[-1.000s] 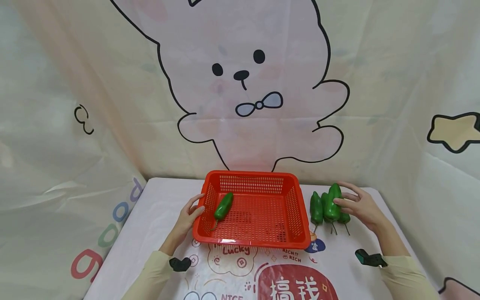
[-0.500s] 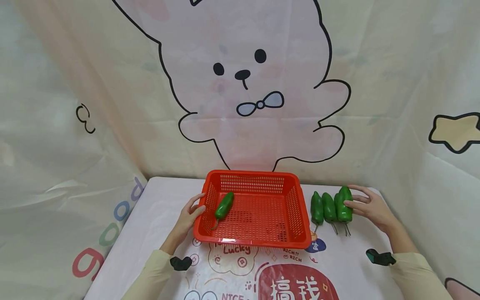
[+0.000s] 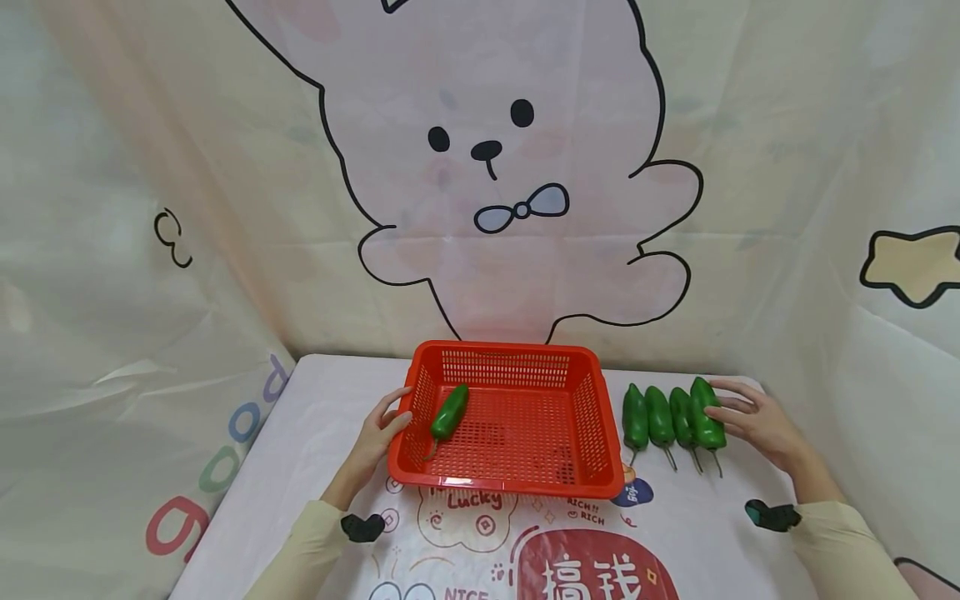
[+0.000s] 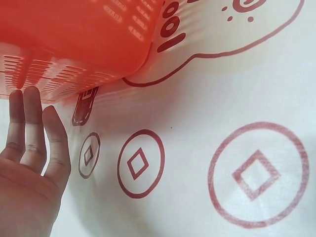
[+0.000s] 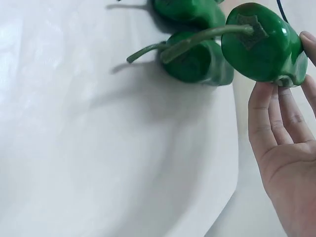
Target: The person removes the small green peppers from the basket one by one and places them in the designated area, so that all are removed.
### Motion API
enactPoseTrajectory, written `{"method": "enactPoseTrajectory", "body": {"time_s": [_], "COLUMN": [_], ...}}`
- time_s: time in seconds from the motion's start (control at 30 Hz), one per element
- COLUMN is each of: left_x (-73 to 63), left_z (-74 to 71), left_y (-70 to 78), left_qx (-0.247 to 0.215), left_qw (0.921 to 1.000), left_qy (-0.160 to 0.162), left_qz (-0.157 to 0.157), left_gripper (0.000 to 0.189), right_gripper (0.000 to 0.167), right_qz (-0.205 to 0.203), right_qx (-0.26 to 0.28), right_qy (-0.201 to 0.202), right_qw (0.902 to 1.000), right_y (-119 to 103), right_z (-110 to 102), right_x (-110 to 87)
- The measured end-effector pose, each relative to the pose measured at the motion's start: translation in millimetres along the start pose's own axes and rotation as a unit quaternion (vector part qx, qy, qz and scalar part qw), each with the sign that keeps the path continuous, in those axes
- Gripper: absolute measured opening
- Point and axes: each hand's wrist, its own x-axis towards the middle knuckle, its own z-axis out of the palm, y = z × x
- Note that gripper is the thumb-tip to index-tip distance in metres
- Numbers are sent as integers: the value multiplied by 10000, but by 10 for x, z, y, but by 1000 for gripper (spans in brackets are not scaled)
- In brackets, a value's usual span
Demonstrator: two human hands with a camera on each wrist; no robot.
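Note:
A red plastic basket (image 3: 517,485) with slotted walls stands on the table, and one green pepper (image 3: 451,412) lies inside it at the left. My left hand (image 3: 375,435) holds the basket's left rim; in the left wrist view, three fingers (image 4: 32,118) reach up against the outer wall. To the right of the basket, green peppers (image 3: 658,415) stand side by side in a row, stems toward me. At the row's right end my right hand (image 3: 761,421) pinches a green pepper (image 5: 261,44) between thumb and fingers, its long stem pointing away from the palm.
A white printed cloth (image 3: 450,554) with red lettering covers the table. Behind it hangs a curtain (image 3: 495,275) with a cartoon bear, and more curtain closes in both sides. The table's right edge runs close beside my right hand.
My right hand has moved right with its pepper, from in front of the row to its right end. The peppers it had covered now show. My left hand and the basket stay put.

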Motion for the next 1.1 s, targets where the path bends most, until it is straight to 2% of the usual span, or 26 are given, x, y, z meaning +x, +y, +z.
{"method": "enactPoseTrajectory", "body": {"time_s": [0.3,0.5,0.67,0.87,0.97,1.1], "left_x": [8,7,13,12,7,9], "left_z": [3,2,2,6,10,16], "left_y": [-13,-13,-20,-21,-12,4], "left_qx": [0,5,14,-31,-42,-20], "left_qw": [10000,10000,10000,10000,10000,10000], "left_qy": [59,71,44,18,20,65], "left_qz": [50,-8,-53,-50,-53,-44], "left_gripper": [53,53,54,54,54,53], "right_gripper": [51,50,47,49,50,51], "right_qz": [235,436,463,327,278,369], "right_qx": [70,409,590,361,222,-70], "right_qy": [105,123,307,583,594,650], "right_qw": [9996,9981,9967,9971,9976,9972], "right_y": [130,233,311,370,373,378], "right_z": [-110,-151,-131,-86,-82,-90], "right_x": [-32,0,25,47,52,53]}}
